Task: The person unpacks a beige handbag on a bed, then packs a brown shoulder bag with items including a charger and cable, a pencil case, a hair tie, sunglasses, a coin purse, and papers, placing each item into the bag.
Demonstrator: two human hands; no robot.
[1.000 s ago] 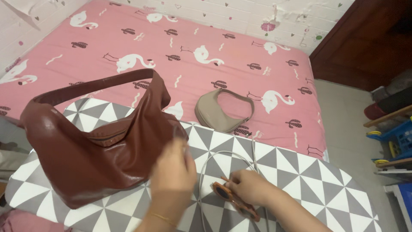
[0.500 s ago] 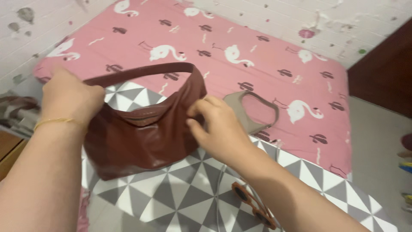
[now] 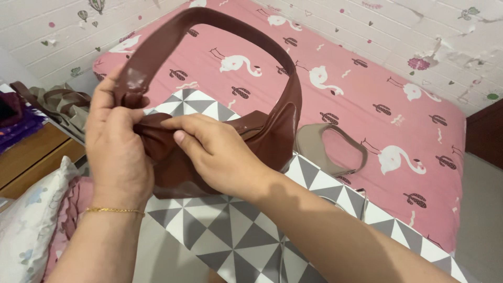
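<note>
Hands [image 3: 157,152] on bag [image 3: 262,136] (strap upward)

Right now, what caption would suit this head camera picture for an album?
Both hands, left hand and right hand, grip a brown shoulder bag above a triangle-patterned board.

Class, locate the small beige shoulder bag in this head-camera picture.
The small beige shoulder bag lies right of centre on the pink flamingo-print bedsheet, just behind the grey-and-white triangle-patterned board and beside the brown leather bag.
</note>
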